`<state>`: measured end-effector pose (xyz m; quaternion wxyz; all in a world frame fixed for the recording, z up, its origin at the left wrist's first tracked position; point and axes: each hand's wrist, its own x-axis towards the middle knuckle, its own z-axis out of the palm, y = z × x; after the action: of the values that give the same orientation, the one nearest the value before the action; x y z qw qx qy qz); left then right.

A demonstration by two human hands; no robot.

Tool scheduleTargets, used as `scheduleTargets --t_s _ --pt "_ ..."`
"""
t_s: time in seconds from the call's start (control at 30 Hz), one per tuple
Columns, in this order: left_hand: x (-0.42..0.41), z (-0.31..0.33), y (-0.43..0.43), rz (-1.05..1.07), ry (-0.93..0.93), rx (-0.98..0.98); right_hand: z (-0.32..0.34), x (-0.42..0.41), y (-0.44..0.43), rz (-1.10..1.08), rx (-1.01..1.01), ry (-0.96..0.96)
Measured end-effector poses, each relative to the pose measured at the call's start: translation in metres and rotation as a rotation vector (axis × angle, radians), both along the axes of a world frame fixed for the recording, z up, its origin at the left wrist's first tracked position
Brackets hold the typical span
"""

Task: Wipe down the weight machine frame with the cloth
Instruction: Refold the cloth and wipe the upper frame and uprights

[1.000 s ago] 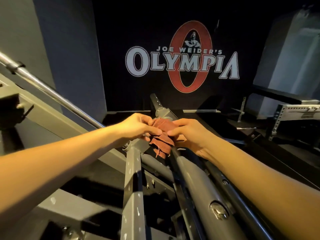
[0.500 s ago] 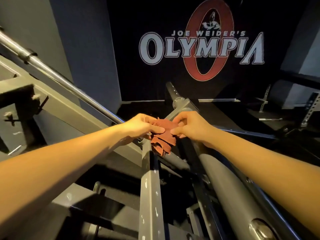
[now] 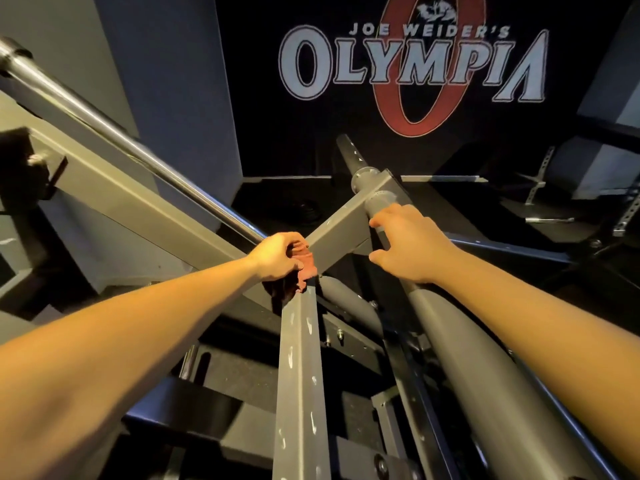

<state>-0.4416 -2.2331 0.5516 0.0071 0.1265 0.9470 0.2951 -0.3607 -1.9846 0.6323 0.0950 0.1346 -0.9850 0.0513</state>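
Note:
A reddish-brown cloth (image 3: 307, 268) is bunched in my left hand (image 3: 277, 258), which grips it against the top of a grey square bar (image 3: 299, 368) of the weight machine frame, where that bar meets a slanted cross beam (image 3: 343, 230). Most of the cloth is hidden under my fingers. My right hand (image 3: 405, 244) holds nothing; its fingers are spread and loosely bent over the round grey tube (image 3: 460, 341) beside the cross beam, fingertips near the tube's collar.
A shiny steel rod (image 3: 114, 133) and a grey beam (image 3: 138, 202) slope down from the upper left. A black weight peg (image 3: 349, 150) sticks out beyond the joint. A dark wall banner (image 3: 412, 64) hangs behind. Other rack parts stand at the right.
My right hand has let go of the cloth and moved right onto the round tube. My left hand now holds the cloth alone, lower on the square bar. The view has tilted down.

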Motion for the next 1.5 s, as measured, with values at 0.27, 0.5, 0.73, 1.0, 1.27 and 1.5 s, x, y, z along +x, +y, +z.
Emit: scheduleTargets --t_s 0.27,0.5,0.73,1.0,1.27,1.5 --pt "-0.013 -0.017 0.001 -0.096 0.202 -0.16 -0.002 -0.002 -0.001 0.015 0.013 0.02" --pt "-0.008 -0.024 0.003 -0.219 0.15 -0.226 -0.001 -0.003 -0.001 0.018 0.003 0.011" --pt "-0.01 -0.03 0.003 -0.17 0.102 -0.098 -0.001 -0.002 -0.001 0.011 0.015 0.011" --pt "0.008 -0.031 0.01 -0.37 0.056 -0.193 -0.002 -0.003 0.0 0.005 0.004 0.012" --pt "-0.006 -0.029 0.0 -0.297 0.077 -0.191 -0.003 -0.003 0.002 0.014 0.002 0.018" --pt "-0.004 -0.033 0.004 -0.364 0.114 -0.293 -0.002 -0.001 0.001 0.002 0.042 -0.013"
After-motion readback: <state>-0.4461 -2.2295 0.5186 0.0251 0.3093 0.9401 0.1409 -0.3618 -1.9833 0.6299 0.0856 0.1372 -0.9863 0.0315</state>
